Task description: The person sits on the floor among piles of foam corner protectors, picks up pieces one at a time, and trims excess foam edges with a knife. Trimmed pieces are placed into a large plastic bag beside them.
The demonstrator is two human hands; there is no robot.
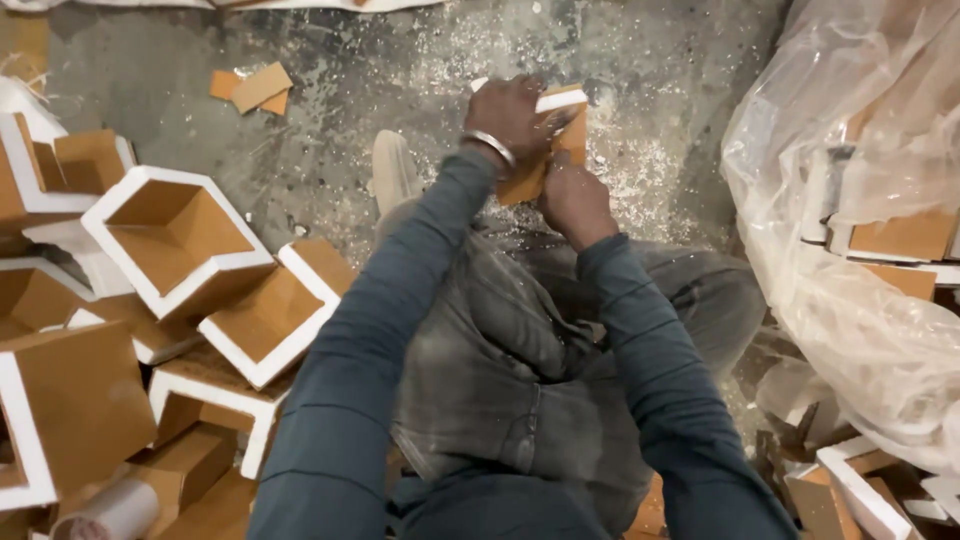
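Grey concrete floor, stained and strewn with white crumbs and dust, seen from above over the person's lap.

Item, 9 o'clock: heap of open box-shaped pieces — brown inside faces, thick white foam-like edges, tumbled at all angles, touching one another. No labels or print visible on them.

Item, 11 o'clock: two flat brown offcuts lying loose on the floor, well apart from the heap.

Item, 12 o'clock: brown-and-white block, held above the floor beyond the knees. Left hand, bangle at the wrist, is closed over its top and near face. Right hand is clenched just below, against the lower edge; blur hides what, if anything, it grips besides the block.

Handling, judged: light, stiff, crumbly at the white edges, likely to shed and dent — best taken by the brown flat faces, not the white rims.

Item, 3 o'clock: large clear plastic bag, crinkled, holding more brown-and-white pieces. Unlabelled.

Item, 5 o'clock: broken scraps of the same material.
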